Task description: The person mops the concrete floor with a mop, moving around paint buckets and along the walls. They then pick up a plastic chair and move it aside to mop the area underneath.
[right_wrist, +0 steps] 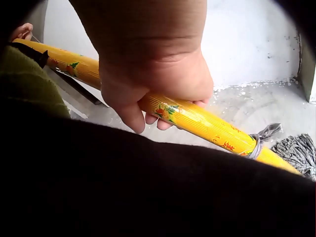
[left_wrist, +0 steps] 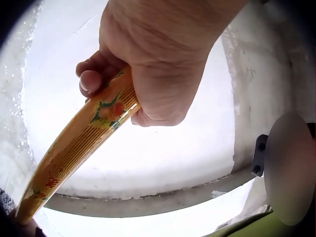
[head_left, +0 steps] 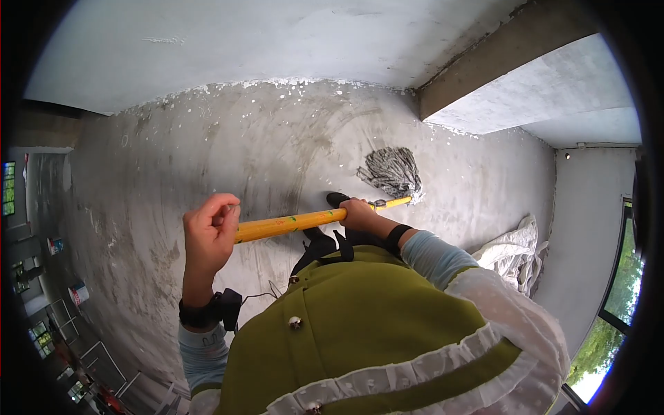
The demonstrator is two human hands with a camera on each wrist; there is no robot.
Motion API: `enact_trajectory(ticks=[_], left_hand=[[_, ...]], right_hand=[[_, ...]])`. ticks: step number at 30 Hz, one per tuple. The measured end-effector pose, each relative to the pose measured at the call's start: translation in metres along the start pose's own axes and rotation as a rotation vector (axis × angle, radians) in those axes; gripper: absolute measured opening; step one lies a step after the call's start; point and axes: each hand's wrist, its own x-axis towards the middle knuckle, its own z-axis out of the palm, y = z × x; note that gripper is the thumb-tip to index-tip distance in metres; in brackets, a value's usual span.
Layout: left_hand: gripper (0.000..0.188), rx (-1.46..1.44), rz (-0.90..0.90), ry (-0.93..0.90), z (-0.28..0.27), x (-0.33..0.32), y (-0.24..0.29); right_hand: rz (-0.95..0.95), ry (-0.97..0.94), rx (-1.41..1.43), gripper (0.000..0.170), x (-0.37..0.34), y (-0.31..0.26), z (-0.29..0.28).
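A string mop with a yellow, flower-printed handle (head_left: 290, 223) slants across the front of the body in the head view. My left hand (head_left: 211, 234) grips the handle's top end, its fingers curled round it. Farther down, my right hand (head_left: 360, 215) wraps round the same handle. In the right wrist view a grey cloth strip (right_wrist: 266, 136) is tied round the handle below that hand. The grey mop head (head_left: 393, 171) lies spread on the concrete floor, beyond the feet and to the right.
Rough concrete floor (head_left: 228, 152) with white specks runs to a pale wall (head_left: 277, 48). A beam-like ledge (head_left: 505, 62) juts out at upper right. Crumpled whitish sheeting (head_left: 512, 252) lies on the right near a window (head_left: 615, 297). Buckets (head_left: 78, 293) and metal frames stand far left.
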Motion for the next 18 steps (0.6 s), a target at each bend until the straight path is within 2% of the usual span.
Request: enact_trajectory(ticks=[2, 3, 5, 9, 10, 13, 14, 15, 16, 18], left_hand=[[0.005, 0.032, -0.046, -0.136, 0.024, 0.012, -0.009], [0.005, 0.039, -0.040, -0.133, 0.034, 0.019, -0.009], [0.007, 0.017, -0.169, -0.271, 0.051, 0.030, -0.008], [0.011, 0.050, -0.259, -0.305, 0.063, 0.049, 0.000], [0.013, 0.057, -0.229, -0.231, 0.058, 0.055, 0.010], [0.019, 0.092, -0.198, -0.059, 0.032, 0.068, 0.041], [0.021, 0.120, -0.147, -0.014, 0.020, 0.071, 0.054], [0.022, 0.106, -0.250, 0.007, 0.010, 0.077, 0.079], [0.022, 0.108, -0.243, 0.013, 0.006, 0.078, 0.093], [0.020, 0.208, 0.007, 0.116, 0.005, 0.081, 0.113]], right_hand=[[0.018, -0.124, 0.004, 0.023, -0.010, 0.027, 0.001], [0.012, -0.116, 0.006, 0.023, -0.010, 0.040, -0.001], [0.033, -0.257, -0.010, 0.025, -0.018, 0.055, -0.005], [0.104, -0.333, 0.037, 0.025, -0.022, 0.059, -0.042], [0.106, -0.335, 0.040, 0.025, -0.019, 0.056, -0.051], [-0.124, -0.134, -0.118, 0.020, -0.005, 0.042, -0.088], [-0.121, -0.135, -0.118, 0.020, -0.001, 0.037, -0.106], [-0.256, -0.056, -0.127, 0.018, 0.004, 0.034, -0.125], [-0.393, 0.026, -0.136, 0.016, 0.011, 0.032, -0.142], [-0.398, 0.119, -0.169, 0.014, 0.022, 0.031, -0.167]])
